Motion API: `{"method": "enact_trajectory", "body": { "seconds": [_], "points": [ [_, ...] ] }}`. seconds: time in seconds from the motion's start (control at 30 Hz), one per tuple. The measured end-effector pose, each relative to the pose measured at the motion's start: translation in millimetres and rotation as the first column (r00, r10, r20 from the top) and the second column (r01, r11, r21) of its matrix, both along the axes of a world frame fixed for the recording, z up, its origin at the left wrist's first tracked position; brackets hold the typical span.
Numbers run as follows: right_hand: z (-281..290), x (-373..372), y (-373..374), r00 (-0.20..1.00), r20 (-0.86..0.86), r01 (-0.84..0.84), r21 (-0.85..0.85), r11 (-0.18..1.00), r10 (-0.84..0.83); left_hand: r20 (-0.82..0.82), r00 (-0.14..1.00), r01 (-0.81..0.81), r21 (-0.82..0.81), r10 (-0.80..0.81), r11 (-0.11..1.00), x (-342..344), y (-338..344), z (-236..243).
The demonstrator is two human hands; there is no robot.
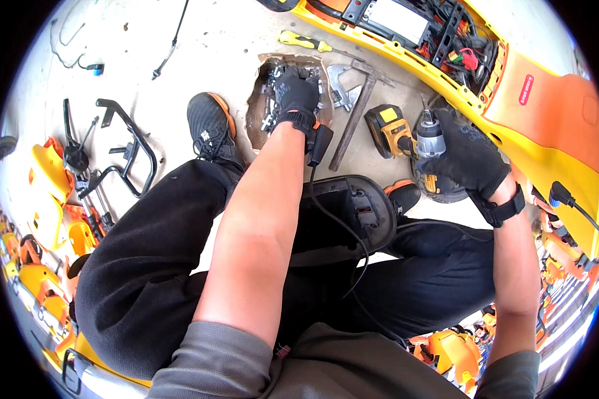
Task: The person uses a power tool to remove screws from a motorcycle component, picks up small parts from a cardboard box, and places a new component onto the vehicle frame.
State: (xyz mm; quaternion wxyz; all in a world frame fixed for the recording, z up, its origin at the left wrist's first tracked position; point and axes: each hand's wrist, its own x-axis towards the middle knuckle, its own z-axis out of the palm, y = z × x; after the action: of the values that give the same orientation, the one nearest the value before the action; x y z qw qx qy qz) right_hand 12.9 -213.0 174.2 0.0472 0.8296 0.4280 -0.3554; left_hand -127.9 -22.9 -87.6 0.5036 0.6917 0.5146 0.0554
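My left hand [296, 91], in a black glove, reaches down into an open cardboard box [252, 126] of small metal fasteners [270, 106]. Its fingers curl inward among them, and the fingertips are hidden. On the right, my gloved right hand [469, 149] is closed around a cordless impact driver [430, 136], whose silver nose and bit point away from me. The hand covers much of the tool's body. Beside it lies a yellow and black power-tool part with a battery [387, 126]. A hammer [353, 123] rests on the floor between box and driver.
A yellow-handled screwdriver [304, 41] lies beyond the box. A yellow and orange vehicle body [406, 56] with exposed wiring spans the upper right. Black tubular frames [130, 149] and yellow parts [50, 173] lie left. A black padded part [373, 213] sits between my legs.
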Motion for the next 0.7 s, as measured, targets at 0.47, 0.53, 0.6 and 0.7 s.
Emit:
{"method": "enact_trajectory", "body": {
  "seconds": [0.47, 0.53, 0.6, 0.7],
  "points": [
    [7, -2, 14, 1.0, -0.012, 0.025, -0.119, 0.993, -0.027, -0.031, 0.947, -0.32, -0.06, 0.319, 0.945, -8, -8, -2],
    [5, 0, 7, 1.0, 0.003, 0.016, -0.09, 0.996, -0.016, 0.034, 0.967, -0.253, 0.018, 0.252, 0.967, -4, -9, -3],
    [3, 1, 5, 1.0, 0.001, 0.011, -0.073, 0.997, -0.011, -0.014, 0.986, -0.162, 0.086, 0.163, 0.983, -1, -8, 2],
    [3, 2, 6, 0.999, -0.03, 0.034, -0.073, 0.997, -0.037, -0.21, 0.977, 0.01, 0.136, 0.019, 0.991, 8, -4, 17]
  ]
}}
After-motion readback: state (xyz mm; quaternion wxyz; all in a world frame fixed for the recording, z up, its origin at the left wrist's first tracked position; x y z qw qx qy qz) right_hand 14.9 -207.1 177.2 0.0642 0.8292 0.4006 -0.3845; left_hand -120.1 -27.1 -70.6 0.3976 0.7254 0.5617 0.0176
